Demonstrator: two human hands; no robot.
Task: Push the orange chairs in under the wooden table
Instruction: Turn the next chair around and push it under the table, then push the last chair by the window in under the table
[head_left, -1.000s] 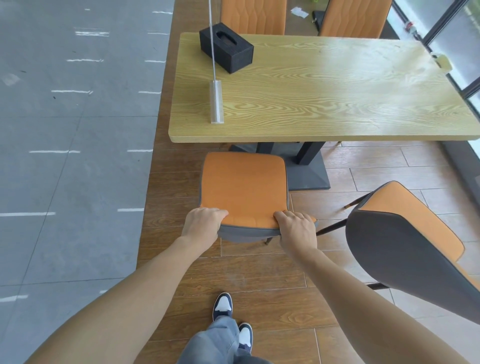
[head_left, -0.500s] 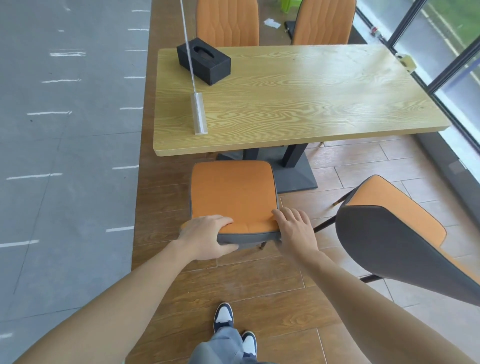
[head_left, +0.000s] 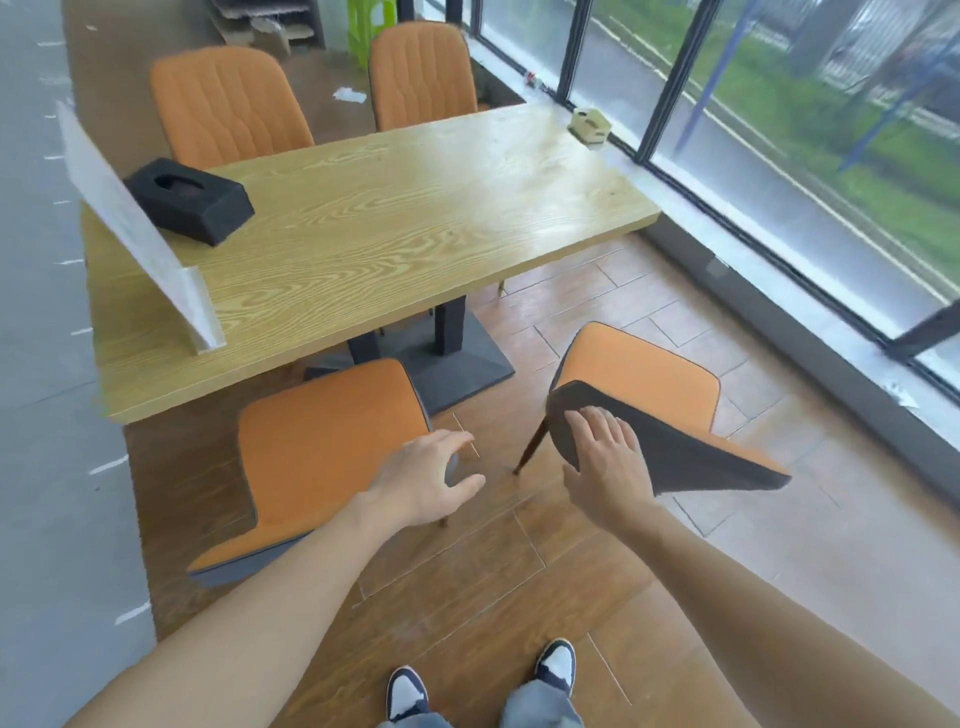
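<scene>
The wooden table stands beside a wall of windows, carrying a black tissue box and a clear upright divider panel near its left end. Two orange chairs sit at the near side. The left chair has its seat front tucked partly beneath the table edge, its backrest toward the person. The left hand hovers open just beside that backrest's right corner, fingers spread and curled, gripping nothing. The right chair stands well out from the table, turned at an angle on the wooden floor. The right hand lies open on the dark back of its backrest, near the top left corner, fingers flat against it. Two more orange chairs stand at the far side.
</scene>
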